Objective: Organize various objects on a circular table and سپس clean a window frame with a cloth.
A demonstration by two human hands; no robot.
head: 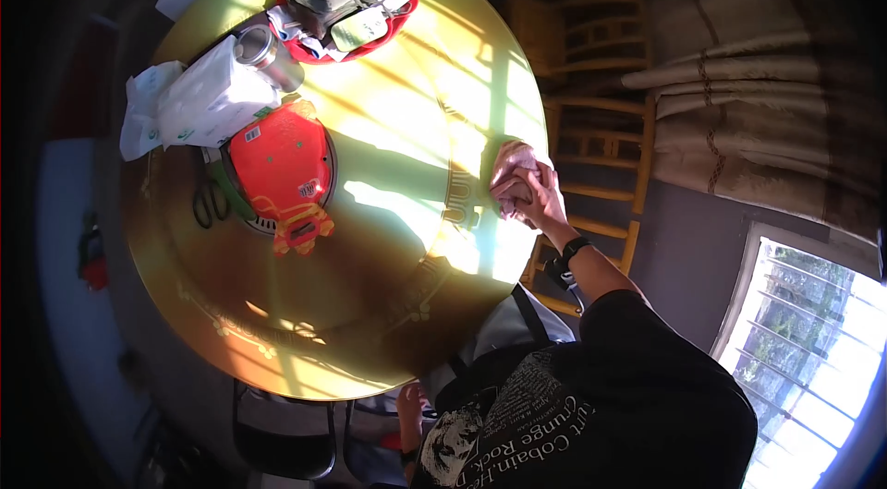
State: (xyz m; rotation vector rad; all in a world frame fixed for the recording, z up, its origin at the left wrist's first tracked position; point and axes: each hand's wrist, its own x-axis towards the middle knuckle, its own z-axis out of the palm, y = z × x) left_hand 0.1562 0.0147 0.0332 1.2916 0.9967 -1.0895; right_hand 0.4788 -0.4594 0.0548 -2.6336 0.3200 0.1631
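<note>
A round table with a yellow patterned top (pixel 388 212) lies before me, with bright sunlight across it. At its right edge my right hand (pixel 537 194) presses down on a crumpled pink cloth (pixel 514 160), fingers spread over it. My left hand (pixel 411 397) hangs low by my body, just below the near edge of the table; its fingers are partly hidden, and I cannot tell whether it holds anything.
Left on the table are a red lid-like item (pixel 280 153), scissors (pixel 210 205), a tissue pack (pixel 215 98) and a steel tumbler (pixel 267 56). A red tray (pixel 411 4) holds packets and bags. Wooden chairs (pixel 603 160) line the right side; a black chair (pixel 284 444) stands below.
</note>
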